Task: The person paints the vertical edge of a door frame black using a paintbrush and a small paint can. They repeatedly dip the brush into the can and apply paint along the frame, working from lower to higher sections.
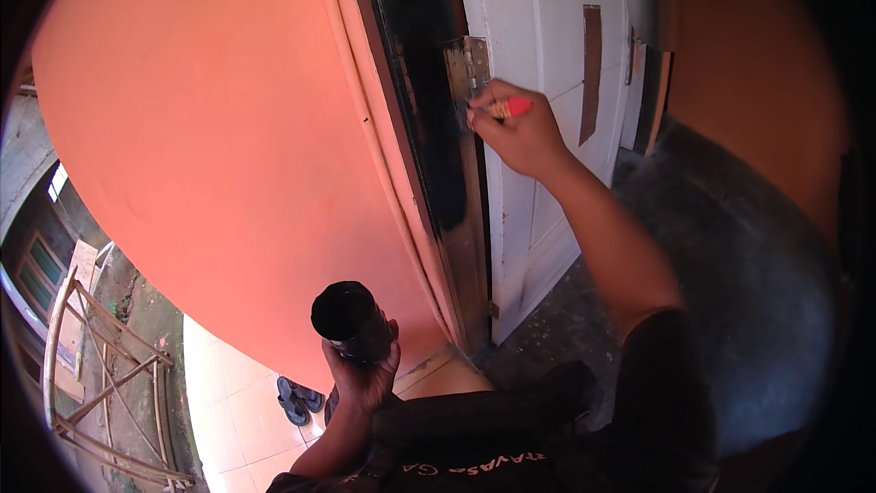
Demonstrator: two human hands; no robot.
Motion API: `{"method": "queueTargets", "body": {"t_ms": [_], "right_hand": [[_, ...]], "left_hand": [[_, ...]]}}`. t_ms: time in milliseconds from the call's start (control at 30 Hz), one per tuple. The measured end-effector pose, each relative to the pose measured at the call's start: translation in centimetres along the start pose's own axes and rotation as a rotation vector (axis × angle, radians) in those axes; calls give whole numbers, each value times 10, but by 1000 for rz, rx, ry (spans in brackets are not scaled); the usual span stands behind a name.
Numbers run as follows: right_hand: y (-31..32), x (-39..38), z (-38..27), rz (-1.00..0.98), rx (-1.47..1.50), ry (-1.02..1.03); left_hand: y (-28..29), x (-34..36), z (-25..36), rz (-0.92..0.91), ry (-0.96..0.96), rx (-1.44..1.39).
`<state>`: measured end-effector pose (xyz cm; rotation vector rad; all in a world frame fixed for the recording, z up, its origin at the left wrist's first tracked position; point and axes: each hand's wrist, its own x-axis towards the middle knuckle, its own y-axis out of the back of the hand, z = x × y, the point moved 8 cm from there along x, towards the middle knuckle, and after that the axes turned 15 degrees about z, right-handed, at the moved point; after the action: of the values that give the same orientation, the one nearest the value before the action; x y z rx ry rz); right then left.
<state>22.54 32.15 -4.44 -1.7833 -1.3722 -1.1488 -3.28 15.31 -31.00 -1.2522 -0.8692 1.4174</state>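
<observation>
My right hand [522, 135] is closed around a small paintbrush, its red-tipped handle [516, 107] poking out past the fingers. The bristle end meets the door frame [447, 164] just below a metal hinge [474, 62]; the bristles are mostly hidden by my fingers. Glossy black paint covers much of that frame, while its lower part and the patch around the hinge show bare brown. Low in front of me, my left hand [363, 382] grips a round dark paint can [350, 318] from beneath, upright with its mouth open and black inside.
A white panelled door [538, 27] stands ajar on the hinge side, over a dark floor [721, 283]. To the left runs an orange wall [210, 128]. Sandals [297, 400] lie on pale tiles [237, 402], near a bamboo frame [109, 383].
</observation>
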Motion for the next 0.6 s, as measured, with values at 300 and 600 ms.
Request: {"method": "queueTargets", "body": {"t_ms": [300,600], "right_hand": [[22,103,-63,396,186,318],[7,-39,0,-118,35,65]], "left_hand": [[-2,-4,-5,47,-56,-10],[4,4,-3,-27,-2,-11]]}}
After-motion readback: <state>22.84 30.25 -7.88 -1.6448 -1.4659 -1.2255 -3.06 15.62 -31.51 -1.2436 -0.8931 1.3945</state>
